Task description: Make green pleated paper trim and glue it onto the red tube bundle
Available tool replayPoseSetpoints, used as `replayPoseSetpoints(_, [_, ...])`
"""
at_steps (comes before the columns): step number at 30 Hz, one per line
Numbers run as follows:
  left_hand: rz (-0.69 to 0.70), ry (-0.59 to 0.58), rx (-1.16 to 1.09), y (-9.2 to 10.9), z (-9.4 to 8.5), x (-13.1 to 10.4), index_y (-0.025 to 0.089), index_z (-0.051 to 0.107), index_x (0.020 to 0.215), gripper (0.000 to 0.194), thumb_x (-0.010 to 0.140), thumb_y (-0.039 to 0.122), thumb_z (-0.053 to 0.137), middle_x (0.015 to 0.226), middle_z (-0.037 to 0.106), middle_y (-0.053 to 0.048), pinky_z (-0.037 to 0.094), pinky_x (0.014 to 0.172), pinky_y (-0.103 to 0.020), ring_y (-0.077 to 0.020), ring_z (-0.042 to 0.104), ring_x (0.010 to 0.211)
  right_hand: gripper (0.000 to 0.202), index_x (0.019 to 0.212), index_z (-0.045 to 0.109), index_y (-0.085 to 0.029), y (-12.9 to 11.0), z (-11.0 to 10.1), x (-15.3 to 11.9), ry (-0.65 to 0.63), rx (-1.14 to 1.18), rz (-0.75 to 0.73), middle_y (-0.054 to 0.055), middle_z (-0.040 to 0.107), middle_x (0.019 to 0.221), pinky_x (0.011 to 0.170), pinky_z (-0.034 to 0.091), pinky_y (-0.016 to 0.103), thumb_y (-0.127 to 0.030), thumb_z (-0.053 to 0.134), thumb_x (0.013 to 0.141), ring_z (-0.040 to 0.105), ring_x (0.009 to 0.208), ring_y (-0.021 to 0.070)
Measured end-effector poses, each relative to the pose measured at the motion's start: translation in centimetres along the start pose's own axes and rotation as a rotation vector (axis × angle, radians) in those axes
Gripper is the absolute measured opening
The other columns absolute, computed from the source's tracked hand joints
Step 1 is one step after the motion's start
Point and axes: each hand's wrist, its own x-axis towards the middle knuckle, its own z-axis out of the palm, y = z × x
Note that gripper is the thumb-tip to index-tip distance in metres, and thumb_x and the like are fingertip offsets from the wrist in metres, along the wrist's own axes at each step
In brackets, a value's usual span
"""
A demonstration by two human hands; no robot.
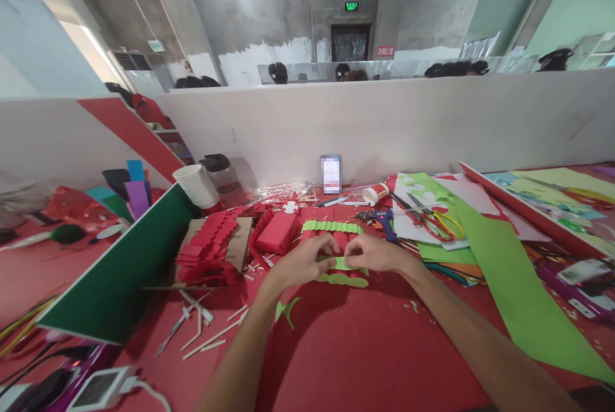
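In the middle of the table lies a red paper craft piece with a wavy light green paper trim along its far edge. Over it, my left hand has its fingers closed on one end of a short light green paper strip. From the other side my right hand pinches the same strip. Just below the fingers are scalloped light green paper pieces against the red paper. The fingers partly hide the strip and the craft piece.
A red paper-covered box and pleated red paper stand to the left, with wooden sticks nearer. A blue glue gun, scissors and green paper lie right. A phone leans on the partition.
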Motion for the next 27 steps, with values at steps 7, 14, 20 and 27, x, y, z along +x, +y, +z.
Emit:
replayPoseSetpoints(7, [-0.003,0.008,0.043,0.3,0.0,0.1,0.019,0.052,0.096,0.012,0.088,0.025,0.047,0.082,0.059,0.0,0.044,0.062,-0.024,-0.0145,0.057,0.072,0.016,0.066,0.06,-0.016,-0.7,0.3,0.1,0.066,-0.063,0.035,-0.004,0.05,0.057,0.044,0.027,0.019,-0.027,0.055,0.076,0.041,0.05,0.0079])
replayPoseSetpoints(14, [0.022,0.114,0.201,0.4,-1.7,-0.6,0.02,0.058,0.093,0.017,0.09,0.03,0.045,0.093,0.061,-0.004,0.046,0.076,-0.028,-0.0178,0.057,0.085,0.024,0.078,0.066,-0.017,-2.2,0.5,-1.6,0.137,-0.044,0.026,0.001,0.063,0.071,0.053,0.037,0.02,-0.038,0.055,0.083,0.055,0.063,0.0121])
replayPoseSetpoints(20, [-0.073,0.012,0.237,-0.2,-4.1,-3.0,0.025,0.058,0.105,0.026,0.083,0.038,0.057,0.113,0.054,-0.004,0.045,0.084,-0.03,-0.0193,0.054,0.097,0.036,0.112,0.061,-0.025,-2.7,1.0,-4.6,0.274,-0.127,0.027,0.004,0.063,0.106,0.072,0.046,0.026,-0.039,0.065,0.078,0.06,0.087,0.0183])
replayPoseSetpoints(27, [-0.234,-0.08,0.298,-1.8,-5.2,-4.1,0.028,0.053,0.11,0.041,0.073,0.041,0.065,0.108,0.053,-0.001,0.045,0.073,-0.025,-0.0174,0.054,0.084,0.05,0.126,0.052,-0.03,-0.9,2.9,-6.4,0.36,-0.263,0.018,0.006,0.05,0.124,0.096,0.042,0.033,-0.028,0.065,0.077,0.053,0.112,0.0217])
